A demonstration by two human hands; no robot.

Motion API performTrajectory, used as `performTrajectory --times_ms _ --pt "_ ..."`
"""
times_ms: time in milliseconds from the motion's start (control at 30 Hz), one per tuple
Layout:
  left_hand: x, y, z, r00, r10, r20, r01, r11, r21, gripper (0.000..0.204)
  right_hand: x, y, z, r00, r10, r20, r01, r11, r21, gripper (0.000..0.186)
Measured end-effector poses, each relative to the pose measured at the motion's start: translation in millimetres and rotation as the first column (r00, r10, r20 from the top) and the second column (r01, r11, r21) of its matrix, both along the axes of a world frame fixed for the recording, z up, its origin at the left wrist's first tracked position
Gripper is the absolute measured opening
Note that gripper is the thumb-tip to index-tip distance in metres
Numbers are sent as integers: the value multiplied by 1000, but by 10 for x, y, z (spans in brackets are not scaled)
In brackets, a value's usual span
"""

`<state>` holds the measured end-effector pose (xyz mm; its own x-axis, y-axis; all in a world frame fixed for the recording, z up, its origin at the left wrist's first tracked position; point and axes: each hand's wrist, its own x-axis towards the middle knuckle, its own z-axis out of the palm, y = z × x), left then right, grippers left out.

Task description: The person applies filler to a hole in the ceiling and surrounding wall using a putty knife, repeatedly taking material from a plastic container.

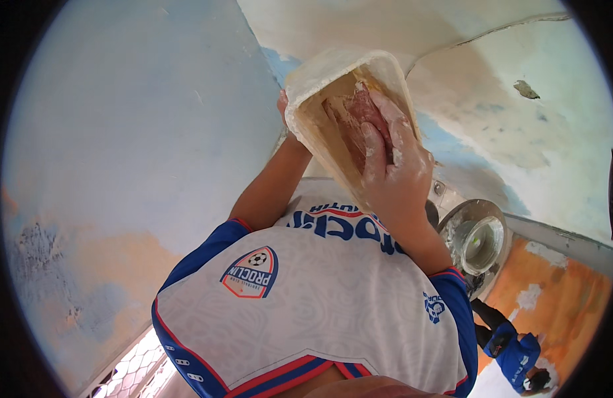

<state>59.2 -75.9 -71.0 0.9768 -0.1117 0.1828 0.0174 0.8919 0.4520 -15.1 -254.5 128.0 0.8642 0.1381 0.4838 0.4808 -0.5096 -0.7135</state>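
Note:
A pale rectangular plastic tub (333, 74), crusted with white along its rim, is held up in front of my chest, tilted with its mouth facing me. My left hand (284, 109) grips its left side; only a few fingertips show there, and the tub hides the rest. Inside the tub, my right hand (401, 166), smeared with white paste, is closed on a reddish-brown flat piece (373, 109). The thumb presses on its near face, with the fingers behind. Whether it is a scraper or a folded cloth I cannot make out. Brown-stained residue coats the inner walls.
A round metal basin (497, 229) holding a whitish bucket (480, 249) stands at the right, beyond my right elbow. Another person in a blue shirt (515, 355) is at the lower right near an orange wall (552, 285). Patchy pale-blue wall (134, 132) rises at left.

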Motion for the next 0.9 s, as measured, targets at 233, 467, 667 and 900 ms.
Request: performTrajectory --times_ms 233,467,667,900 --pt "-93 75 -120 999 -45 -8 45 999 11 75 -74 81 -263 991 -3 -136 14 997 77 31" --pt "-136 89 -237 1000 21 10 -21 1000 19 76 -98 112 -345 981 17 -194 14 988 157 33" --pt "-125 86 -211 997 73 23 -75 995 59 79 -68 90 -383 981 57 -185 -8 967 255 35" --pt "-92 51 -274 995 -98 3 98 995 -20 84 -95 -23 -358 939 115 -323 42 896 442 34"
